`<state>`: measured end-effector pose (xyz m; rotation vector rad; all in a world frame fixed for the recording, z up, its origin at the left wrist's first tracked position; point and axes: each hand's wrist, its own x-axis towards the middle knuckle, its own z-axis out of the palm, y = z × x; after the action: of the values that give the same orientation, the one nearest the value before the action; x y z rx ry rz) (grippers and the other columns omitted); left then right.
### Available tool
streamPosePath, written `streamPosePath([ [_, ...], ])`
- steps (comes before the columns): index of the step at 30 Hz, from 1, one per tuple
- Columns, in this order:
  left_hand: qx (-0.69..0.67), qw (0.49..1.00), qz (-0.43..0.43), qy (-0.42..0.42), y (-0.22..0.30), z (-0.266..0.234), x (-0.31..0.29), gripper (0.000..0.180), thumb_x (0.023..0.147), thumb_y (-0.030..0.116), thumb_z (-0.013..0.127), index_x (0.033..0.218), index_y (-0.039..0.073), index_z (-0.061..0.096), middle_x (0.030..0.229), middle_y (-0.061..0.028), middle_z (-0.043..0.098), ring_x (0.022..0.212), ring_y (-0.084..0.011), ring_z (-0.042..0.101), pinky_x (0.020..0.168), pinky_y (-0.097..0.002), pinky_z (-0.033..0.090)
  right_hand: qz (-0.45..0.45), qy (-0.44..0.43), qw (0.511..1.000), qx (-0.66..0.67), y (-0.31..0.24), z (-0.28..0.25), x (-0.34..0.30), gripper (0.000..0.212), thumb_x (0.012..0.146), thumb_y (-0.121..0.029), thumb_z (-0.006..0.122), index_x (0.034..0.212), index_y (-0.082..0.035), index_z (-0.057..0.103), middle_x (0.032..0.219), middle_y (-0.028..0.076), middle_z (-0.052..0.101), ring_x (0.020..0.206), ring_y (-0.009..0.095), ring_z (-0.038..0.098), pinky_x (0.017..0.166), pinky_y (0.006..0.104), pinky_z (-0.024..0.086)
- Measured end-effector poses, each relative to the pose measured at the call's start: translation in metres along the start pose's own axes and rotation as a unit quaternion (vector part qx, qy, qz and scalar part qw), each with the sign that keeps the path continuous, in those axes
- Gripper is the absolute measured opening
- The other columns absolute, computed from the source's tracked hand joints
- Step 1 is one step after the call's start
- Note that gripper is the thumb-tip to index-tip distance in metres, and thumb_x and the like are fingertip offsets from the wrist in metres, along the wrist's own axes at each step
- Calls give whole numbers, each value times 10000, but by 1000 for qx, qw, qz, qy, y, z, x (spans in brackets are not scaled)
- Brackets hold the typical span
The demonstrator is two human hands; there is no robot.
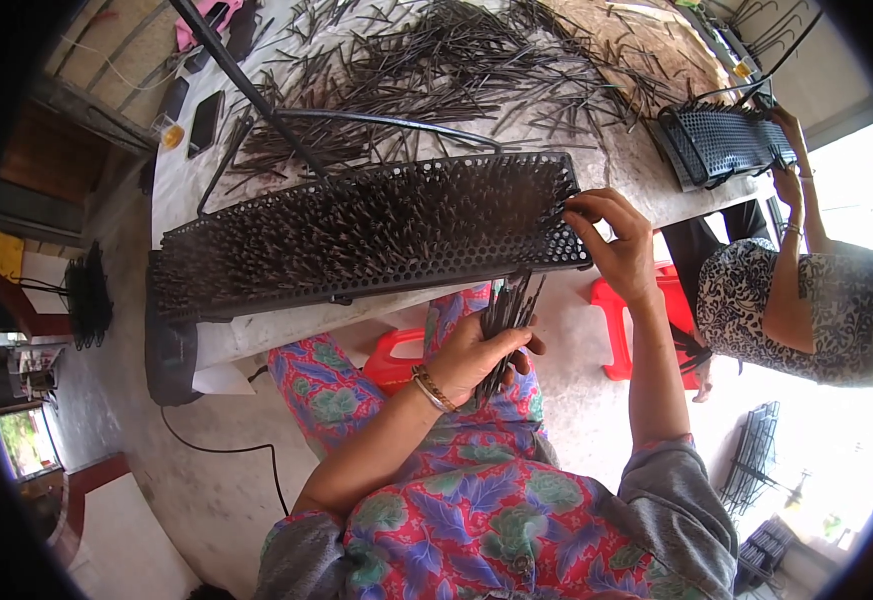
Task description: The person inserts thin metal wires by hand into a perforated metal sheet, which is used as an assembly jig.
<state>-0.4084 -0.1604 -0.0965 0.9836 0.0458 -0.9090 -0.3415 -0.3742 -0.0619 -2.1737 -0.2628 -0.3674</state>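
Note:
A long black perforated rack stands tilted along the table's near edge. Thin dark sticks poke up from most of its holes; bare holes show along the near edge and at the right end. Below that end, my left hand is closed around a bundle of thin dark sticks, held upright over my lap. My right hand is at the rack's right end, thumb and fingers pinched together among the holes. Whatever sits between those fingertips is too small to make out.
Loose dark sticks lie heaped across the table. A phone and a cup are at the left. On the right, a co-worker handles another perforated rack. A red stool stands between us.

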Motion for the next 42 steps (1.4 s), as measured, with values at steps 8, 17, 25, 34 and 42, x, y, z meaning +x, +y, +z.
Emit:
streamPosePath([
  [8,11,1000,6,-4,1,1,0,207,908,197,554,1047,45,574,890,-78,648,645,-91,602,465,-198,447,-55,56,996,-51,-5,11,-6,153,739,-18,708,884,-8,662,899,88,609,705,191,615,610,279,495],
  [17,-1,1000,9,-8,1,1,2,251,892,173,565,1096,31,534,915,-100,638,659,-103,605,464,-202,466,-75,71,989,-101,-2,18,-13,127,746,-36,714,860,-16,662,930,84,608,660,175,606,564,267,494],
  [25,34,997,66,-29,9,4,2,269,902,146,549,1131,12,510,923,-97,645,648,-89,595,468,-196,456,132,-45,989,44,-36,5,-29,180,803,-152,695,917,-14,679,821,73,645,654,111,574,547,242,462],
  [34,39,999,6,-23,13,7,13,325,893,153,567,1167,-11,501,931,-99,650,601,-64,557,480,-191,436,233,56,945,222,-28,-23,-33,151,867,-117,626,937,7,673,757,26,655,558,44,492,480,196,389],
  [42,17,1000,-15,-6,14,8,30,289,885,135,574,1129,-11,518,903,-85,639,591,-53,510,493,-202,427,33,180,983,-8,-19,-35,7,85,818,11,623,898,22,649,807,70,643,614,88,546,533,200,416],
])
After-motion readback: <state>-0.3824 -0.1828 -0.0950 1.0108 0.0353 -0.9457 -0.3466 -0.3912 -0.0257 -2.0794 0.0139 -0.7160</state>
